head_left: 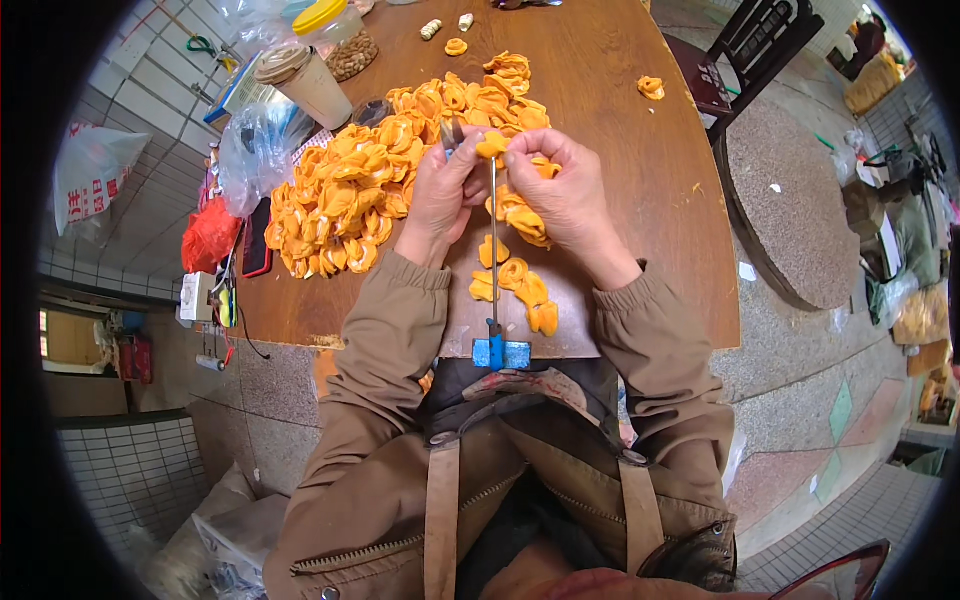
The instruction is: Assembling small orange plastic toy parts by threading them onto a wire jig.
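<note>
- In the head view, my left hand [440,190] holds one side of an orange petal-shaped piece [492,146] in a narrow pinch.
- My right hand [565,185] has the other side, thumb and forefinger drawn close together.
- The piece is at the far tip of a thin metal rod [494,250]; the rod's near end meets a blue clamp [502,354] at the near edge of the wooden table [690,250].
- A heap of orange petals [340,190] spreads left of my hands and beyond them.
- Loose orange pieces [525,285] lie near, mostly right of the rod.
- At far left stands a yellow-lidded jar [335,40].
</note>
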Demonstrator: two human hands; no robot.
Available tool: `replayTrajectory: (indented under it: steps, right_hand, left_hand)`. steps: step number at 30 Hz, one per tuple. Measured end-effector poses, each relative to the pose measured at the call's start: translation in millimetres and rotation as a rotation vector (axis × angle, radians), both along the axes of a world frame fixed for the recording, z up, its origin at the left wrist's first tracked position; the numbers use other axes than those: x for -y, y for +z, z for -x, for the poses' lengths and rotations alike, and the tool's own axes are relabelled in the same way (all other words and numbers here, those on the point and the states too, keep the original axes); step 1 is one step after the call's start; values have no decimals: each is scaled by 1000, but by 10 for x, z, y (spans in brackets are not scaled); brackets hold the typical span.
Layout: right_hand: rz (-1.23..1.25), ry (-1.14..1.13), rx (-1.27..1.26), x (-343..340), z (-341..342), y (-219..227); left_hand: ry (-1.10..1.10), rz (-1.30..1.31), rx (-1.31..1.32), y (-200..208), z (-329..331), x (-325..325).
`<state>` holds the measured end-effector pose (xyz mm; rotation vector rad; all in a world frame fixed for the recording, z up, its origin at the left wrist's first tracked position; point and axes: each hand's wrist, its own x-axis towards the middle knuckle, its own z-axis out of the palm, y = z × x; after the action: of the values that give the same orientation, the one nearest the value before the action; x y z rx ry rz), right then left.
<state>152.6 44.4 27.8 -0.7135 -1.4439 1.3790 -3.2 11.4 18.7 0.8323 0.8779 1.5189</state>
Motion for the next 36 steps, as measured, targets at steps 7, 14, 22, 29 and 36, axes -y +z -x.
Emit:
replayTrajectory:
  steps: [7, 14, 22, 29, 36]
  right_hand:
    - [-232, -53, 81, 10, -28, 35]
    - [-572, -128, 195, 224, -125, -51]
    - [-551, -191, 210, 281, -99, -62]
    - [-611, -182, 250, 353, -111, -87]
    - [-556, -221, 252, 394, -96, -133]
  left_hand:
    - [137, -111, -90, 43, -51, 40]
    - [218, -225, -379, -32, -137, 159]
    - [273, -257, -395, 11, -164, 270]
    - [318, -369, -793, 28, -147, 532]
    - [429, -586, -1093, 16, -150, 472]
